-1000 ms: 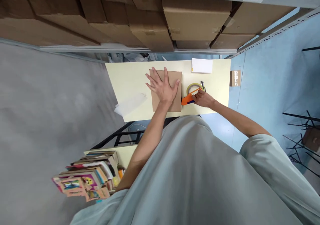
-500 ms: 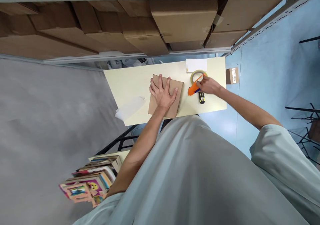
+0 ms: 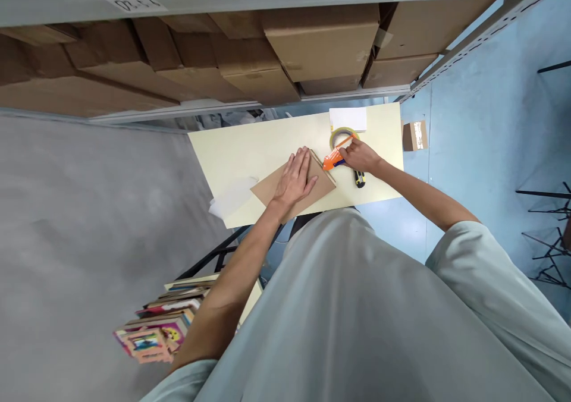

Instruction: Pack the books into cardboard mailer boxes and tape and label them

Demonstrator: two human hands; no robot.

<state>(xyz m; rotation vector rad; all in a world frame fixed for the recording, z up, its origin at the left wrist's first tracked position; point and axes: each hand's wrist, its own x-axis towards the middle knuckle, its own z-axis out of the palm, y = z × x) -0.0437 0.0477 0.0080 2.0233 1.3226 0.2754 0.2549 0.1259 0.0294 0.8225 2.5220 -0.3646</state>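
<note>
A flat cardboard box point(image 3: 285, 182) lies turned at a slant on the cream table. My left hand point(image 3: 293, 177) presses on its top, fingers stretched out and lying flat. In my right hand point(image 3: 358, 154) is an orange tape dispenser point(image 3: 330, 160) with a blue part and a large roll of yellowish tape point(image 3: 333, 137). The dispenser's front end is close to the box's right edge; whether it touches is hard to tell. A black and yellow utility knife point(image 3: 359, 179) lies just below my right hand.
White paper point(image 3: 348, 118) lies at the table's point(image 3: 250, 146) back, and a crumpled translucent sheet point(image 3: 234, 198) at its left. Over the far side hangs a shelf of cardboard boxes point(image 3: 325, 45). Books point(image 3: 156, 324) are stacked lower left. A small carton point(image 3: 414, 135) sits on the floor.
The box has turned, so an edge now faces right toward the dispenser. My left hand turned with it. My right hand brought the tape dispenser left, up close to the box.
</note>
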